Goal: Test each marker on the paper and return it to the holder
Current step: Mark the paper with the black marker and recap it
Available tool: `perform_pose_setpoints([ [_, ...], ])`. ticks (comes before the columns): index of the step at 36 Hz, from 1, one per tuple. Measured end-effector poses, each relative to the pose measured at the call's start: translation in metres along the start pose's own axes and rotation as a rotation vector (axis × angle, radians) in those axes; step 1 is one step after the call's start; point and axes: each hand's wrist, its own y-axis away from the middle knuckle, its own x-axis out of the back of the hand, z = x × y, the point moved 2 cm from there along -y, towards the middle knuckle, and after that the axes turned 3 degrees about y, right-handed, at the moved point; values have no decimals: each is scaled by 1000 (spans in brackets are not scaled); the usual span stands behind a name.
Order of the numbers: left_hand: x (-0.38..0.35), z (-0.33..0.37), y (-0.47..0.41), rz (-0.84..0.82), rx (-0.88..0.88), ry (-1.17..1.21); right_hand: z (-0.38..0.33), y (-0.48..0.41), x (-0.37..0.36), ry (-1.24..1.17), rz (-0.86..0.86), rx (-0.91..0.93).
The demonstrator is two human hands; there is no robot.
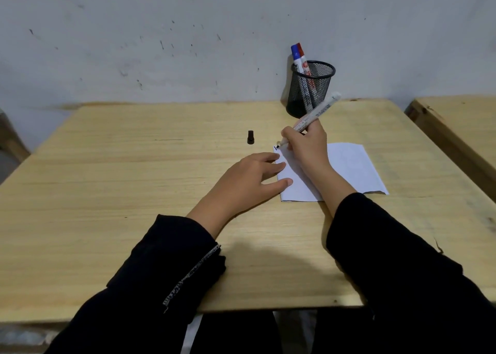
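One desk (134, 192) carries everything here, and on its right part lies the paper (351, 166), flat, with its near left corner under the left hand (249, 176). This hand lies open, fingers spread, pressing the paper's left edge; it holds nothing. The right hand (306, 147) has its grip closed around the marker (315, 113), near the tip end.

The marker's long axis runs diagonal: the black tip (278, 146) points down and to the left, touching the paper at its far left corner, and the back end rises up to the right, toward the holder (310, 90). A short dark mark seems to begin at the tip, but it is too small to be sure.

I see several risks. The tip sits very close to the paper's edge, so a stroke to the left could run onto the desk and stain the wood. If the left hand lifts, the paper may slide with the stroke. The raised back end is near the holder, so a wide movement could knock it over together with the two markers inside. The cap (250, 138) stands alone, well apart from both hands, and could be forgotten or roll away if it is bumped.
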Motion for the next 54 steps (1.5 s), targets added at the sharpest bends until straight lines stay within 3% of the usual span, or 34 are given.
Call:
perform_pose_setpoints([
  [6, 0, -1, -1, -10, 4, -13, 3, -7, 12, -419, 51, -121],
  [12, 1, 0, -5, -28, -30, -12, 6, -11, 21, -620, 76, -164],
  [16, 7, 2, -11, 7, -59, -82, 7, -10, 22, -644, 78, -178],
  [23, 22, -7, -31, 312, 37, -119, 8, -10, 22, -642, 54, -189],
  [31, 22, -21, -56, 311, 212, -59, 8, -11, 23, -653, 48, -191],
  [35, 23, -15, -57, 434, 223, 183, 2, -9, 25, -620, 77, -72],
  [39, 20, 0, -56, 543, 318, 823, -5, -8, 25, -597, 65, 13],
  [42, 11, 3, -57, 488, 344, 1136, -5, -6, 26, -605, 49, 17],
  [48, -3, 1, -60, 426, 351, 1390, 6, -6, 25, -577, 28, -7],
  [54, 5, 6, -60, 413, 294, 1471, 3, -8, 22, -606, -23, 2],
])
